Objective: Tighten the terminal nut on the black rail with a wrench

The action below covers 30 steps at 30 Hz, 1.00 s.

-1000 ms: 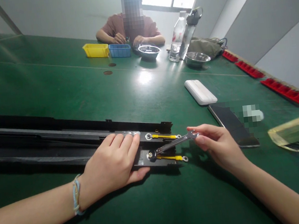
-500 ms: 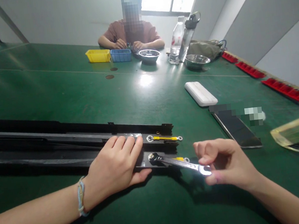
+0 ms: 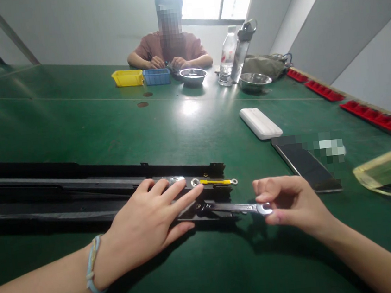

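A combination wrench (image 3: 235,206) is pinched at its open end between the thumb and fingers of my right hand (image 3: 288,201). Its other end sits over a bolt near the right end of the nearer black metal rail (image 3: 94,213). My left hand (image 3: 150,216) lies across that rail with fingers spread, the index finger stretched toward the wrench head and the thumb along the near edge. On the farther black rail (image 3: 180,166), a yellow wire with ring terminals (image 3: 216,182) is attached at one end and sticks out to the right. The nearer rail's wire is mostly hidden beneath the wrench.
Right of the rails lie a phone (image 3: 304,165), a white power bank (image 3: 260,123) and a yellowish transparent object (image 3: 390,172). Farther back are a yellow bin (image 3: 127,78), a blue bin (image 3: 156,77), metal bowls (image 3: 193,76) and bottles (image 3: 227,61). A person (image 3: 171,46) sits opposite.
My left hand's fingers have spread and its index finger has reached out toward the wrench head. The wrench has swung slightly away from me, now covering the nearer yellow wire.
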Available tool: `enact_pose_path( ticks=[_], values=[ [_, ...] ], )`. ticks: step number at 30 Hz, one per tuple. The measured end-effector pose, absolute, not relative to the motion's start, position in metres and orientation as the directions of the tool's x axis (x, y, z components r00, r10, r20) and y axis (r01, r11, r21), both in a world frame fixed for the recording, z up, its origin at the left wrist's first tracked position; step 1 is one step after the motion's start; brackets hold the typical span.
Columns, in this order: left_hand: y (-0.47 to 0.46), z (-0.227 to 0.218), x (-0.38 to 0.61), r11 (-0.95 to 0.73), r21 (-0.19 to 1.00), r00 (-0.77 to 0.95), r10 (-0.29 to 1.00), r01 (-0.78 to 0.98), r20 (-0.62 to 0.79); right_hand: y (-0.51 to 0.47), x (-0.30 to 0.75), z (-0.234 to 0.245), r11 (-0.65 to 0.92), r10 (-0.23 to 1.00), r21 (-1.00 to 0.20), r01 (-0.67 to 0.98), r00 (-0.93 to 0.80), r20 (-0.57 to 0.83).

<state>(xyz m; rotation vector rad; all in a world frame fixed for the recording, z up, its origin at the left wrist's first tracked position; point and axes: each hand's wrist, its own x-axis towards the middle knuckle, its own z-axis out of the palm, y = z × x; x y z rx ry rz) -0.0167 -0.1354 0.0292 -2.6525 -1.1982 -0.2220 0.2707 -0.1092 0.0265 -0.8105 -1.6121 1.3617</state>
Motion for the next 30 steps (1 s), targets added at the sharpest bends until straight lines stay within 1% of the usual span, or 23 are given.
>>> enact_pose_path(
  ticks=[3, 6, 9, 11, 19, 23, 30],
  values=[
    [-0.132, 0.034, -0.023, -0.693, -0.124, 0.703, 0.692, 0.710, 0.164, -0.105, 0.269, 0.026, 0.182, 0.904, -0.982, -0.049, -0.385, 0.187],
    [-0.125, 0.038, -0.029, -0.731, -0.133, 0.743, 0.662, 0.670, 0.104, -0.099, 0.267, 0.025, 0.156, 0.946, -0.988, -0.002, -0.288, 0.150],
    [-0.117, 0.040, -0.035, -0.774, -0.150, 0.788, 0.611, 0.615, 0.081, -0.093, 0.265, 0.024, 0.096, 0.975, -0.994, 0.058, -0.208, 0.082],
    [-0.113, 0.041, -0.037, -0.797, -0.144, 0.809, 0.582, 0.587, 0.076, -0.089, 0.263, 0.024, 0.070, 0.982, -0.993, 0.092, -0.184, 0.052],
    [-0.110, 0.031, -0.041, -0.802, -0.123, 0.807, 0.560, 0.585, 0.187, -0.086, 0.259, 0.021, 0.087, 0.985, -0.984, 0.154, -0.160, 0.062],
    [-0.112, 0.025, -0.044, -0.777, -0.095, 0.771, 0.586, 0.622, 0.250, -0.088, 0.261, 0.016, 0.084, 0.981, -0.988, 0.128, -0.186, 0.059],
    [-0.112, 0.023, -0.045, -0.774, -0.117, 0.770, 0.578, 0.622, 0.271, -0.094, 0.260, 0.016, 0.193, 0.944, -0.979, 0.059, -0.284, 0.169]
  ],
)
